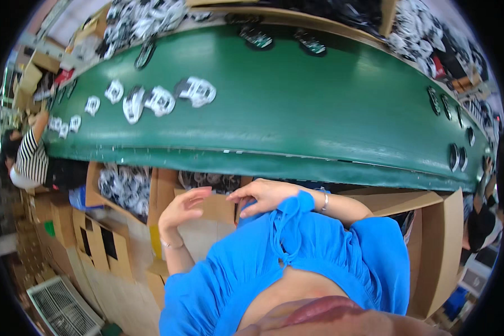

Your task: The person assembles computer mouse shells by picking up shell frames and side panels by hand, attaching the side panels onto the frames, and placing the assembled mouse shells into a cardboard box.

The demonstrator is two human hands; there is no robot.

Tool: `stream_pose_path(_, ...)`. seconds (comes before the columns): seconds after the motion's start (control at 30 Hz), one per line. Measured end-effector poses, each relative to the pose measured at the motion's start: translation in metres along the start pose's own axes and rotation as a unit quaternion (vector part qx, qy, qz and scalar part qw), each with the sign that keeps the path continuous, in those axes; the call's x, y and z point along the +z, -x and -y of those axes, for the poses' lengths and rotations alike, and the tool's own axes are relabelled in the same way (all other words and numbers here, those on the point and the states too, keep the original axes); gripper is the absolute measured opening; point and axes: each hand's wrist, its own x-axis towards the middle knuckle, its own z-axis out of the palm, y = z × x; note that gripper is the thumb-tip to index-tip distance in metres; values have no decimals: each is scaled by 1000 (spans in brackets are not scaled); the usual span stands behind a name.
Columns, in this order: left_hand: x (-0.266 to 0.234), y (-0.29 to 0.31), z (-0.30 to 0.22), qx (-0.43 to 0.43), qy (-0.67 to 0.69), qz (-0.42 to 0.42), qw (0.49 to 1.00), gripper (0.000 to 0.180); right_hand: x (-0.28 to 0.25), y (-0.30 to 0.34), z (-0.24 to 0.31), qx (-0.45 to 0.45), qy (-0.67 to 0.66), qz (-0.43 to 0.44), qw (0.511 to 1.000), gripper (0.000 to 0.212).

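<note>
My left hand (183, 210) is raised in front of my body, with its fingers stretched out and the thumb apart. Opposite it, my right hand (264, 195) reaches across from the right, fingers extended and nothing visible in them. A small gap separates the two hands. Both are just on my side of a long green work surface (297, 112), nearest to its front edge. On that surface, left of centre, lie several white and grey pieces (160, 101) that look like shoe uppers. Farther back are dark, sole-shaped pieces (256, 38) with light markings.
Below the front edge, an open cardboard box (93, 193) holds white and black pieces. Another large open box (439, 252) stands at my right. Piles of similar pieces (145, 19) line the far side. A person in a striped top (32, 159) is at the left end; another person (481, 224) is at the right.
</note>
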Motion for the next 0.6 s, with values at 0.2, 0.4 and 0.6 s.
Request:
stream_pose_path(0.2,27,-92,-135,242,49,98,964,58,-40,73,37,-20,-150,-155,976,49)
stream_pose_path(0.4,106,-264,-179,203,-207,16,957,29,-89,133,54,13,-81,-369,926,37)
stream_pose_path(0.6,155,-316,-153,296,-384,122,866,35,-221,164,58,-54,130,-571,809,22)
